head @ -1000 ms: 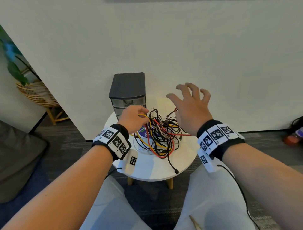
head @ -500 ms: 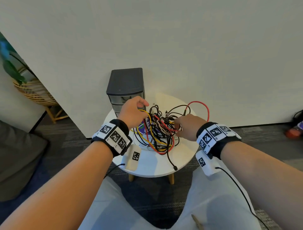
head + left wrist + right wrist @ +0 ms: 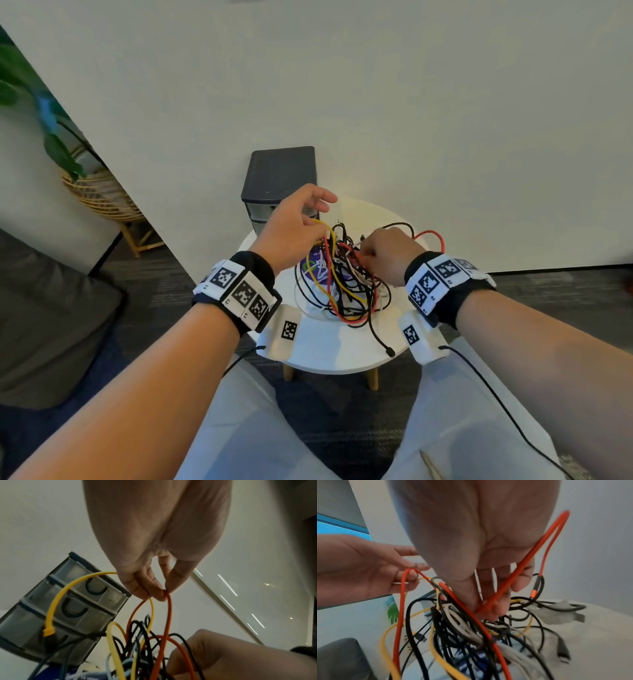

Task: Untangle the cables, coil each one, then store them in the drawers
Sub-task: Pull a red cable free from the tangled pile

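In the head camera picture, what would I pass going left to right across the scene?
Potted plant → wicker stand → drawer unit → left hand → cable tangle → right hand.

A small round white table point(image 3: 329, 353) on wooden legs carries two things — a dark drawer unit point(image 3: 279, 178) at its back edge, a tangled heap of cables point(image 3: 342, 284) beside it.

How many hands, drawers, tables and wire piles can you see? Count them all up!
Hands: 2 (left hand, right hand)
Drawers: 3
Table: 1
Wire pile: 1 (wires too tangled to count singly)
Total: 7
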Motion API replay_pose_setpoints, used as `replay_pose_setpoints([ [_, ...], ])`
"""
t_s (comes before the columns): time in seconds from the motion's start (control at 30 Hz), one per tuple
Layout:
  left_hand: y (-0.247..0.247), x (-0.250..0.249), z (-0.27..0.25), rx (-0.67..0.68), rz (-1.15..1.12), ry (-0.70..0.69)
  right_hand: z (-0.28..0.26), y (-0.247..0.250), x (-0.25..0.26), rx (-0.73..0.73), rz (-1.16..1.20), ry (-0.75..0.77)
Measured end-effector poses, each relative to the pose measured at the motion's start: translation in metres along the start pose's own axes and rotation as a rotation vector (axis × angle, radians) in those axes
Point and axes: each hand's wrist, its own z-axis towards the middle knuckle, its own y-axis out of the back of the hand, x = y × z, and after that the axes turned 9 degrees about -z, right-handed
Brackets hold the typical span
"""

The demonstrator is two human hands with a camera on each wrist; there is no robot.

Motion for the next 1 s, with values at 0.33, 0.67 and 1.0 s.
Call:
replay_pose_setpoints([
  [0.33,-0.013,-0.02,-0.013,0.066,-0.126,-0.149,0.009,0.052,0.042,0.103,0.588,-0.007],
  [0.67,0.001,0.009,0.0,0.137,0.069,0.006,-0.015,0.069,0.032,-0.197,0.62,0.332],
  [1.0,-0.003,0.03,0.006,-0.003,0.081,0.121,-0.045,0.098,0.021,-0.396,0.942,0.528],
])
